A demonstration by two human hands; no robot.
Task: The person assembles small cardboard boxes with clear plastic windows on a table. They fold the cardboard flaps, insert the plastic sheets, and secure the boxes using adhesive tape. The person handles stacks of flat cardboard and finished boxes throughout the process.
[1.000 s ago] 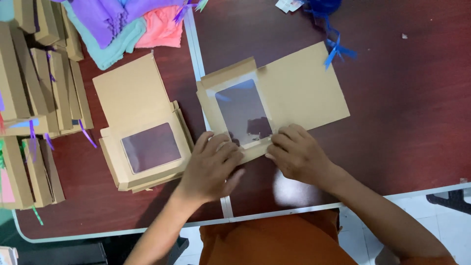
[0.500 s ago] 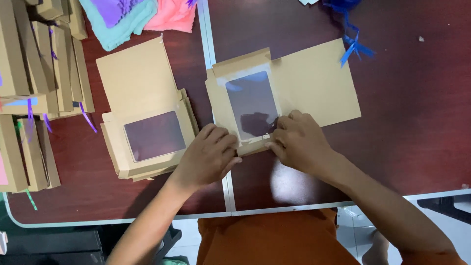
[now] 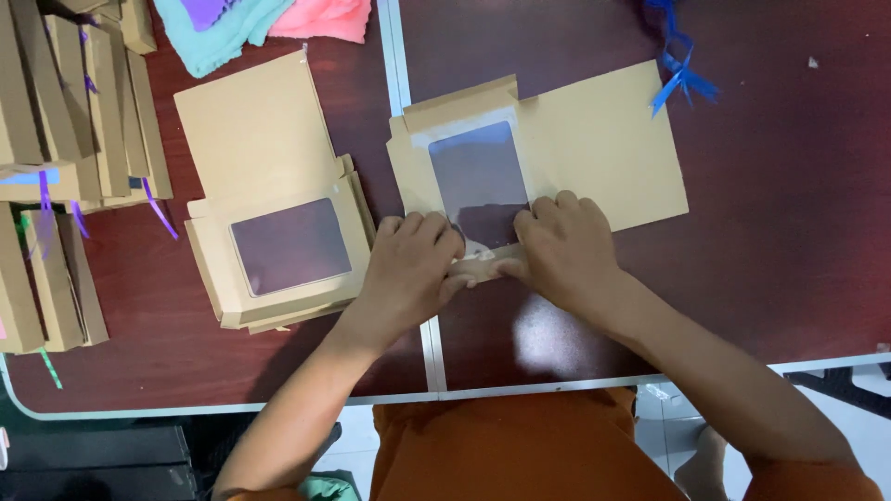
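A flat brown cardboard box blank (image 3: 594, 148) with a clear plastic window (image 3: 478, 172) lies unfolded on the dark red table (image 3: 789, 232). My left hand (image 3: 408, 264) and my right hand (image 3: 561, 250) meet at its near edge, both pinching the bottom flap (image 3: 478, 269) between fingers and thumbs. The flap is bent up along the edge below the window.
A stack of similar windowed box blanks (image 3: 278, 241) lies to the left. Folded brown boxes with purple ribbons (image 3: 65, 139) fill the far left. Teal and pink cloths (image 3: 269, 23) sit at the top, a blue ribbon (image 3: 682, 74) at top right. A metal seam (image 3: 432, 343) divides the table.
Both hands have closed in on the near flap of the blank and now pinch it together. The view has shifted slightly.
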